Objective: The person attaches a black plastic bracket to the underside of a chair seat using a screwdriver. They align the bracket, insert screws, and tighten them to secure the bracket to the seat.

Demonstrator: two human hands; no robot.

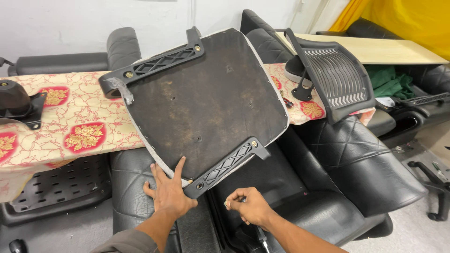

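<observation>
Bracing the upturned seat base (206,103) with flat, open left hand (168,194), right hand (251,206) pinching a small fastener (227,204) — tilted, it could slide off.

L hand (168,194) steadies upturned seat base (206,103) — R hand (251,206) pinches small bolt (227,204)

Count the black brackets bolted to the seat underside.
2: one bracket along the far edge of the seat, one bracket along the near edge beside the left hand.
</observation>
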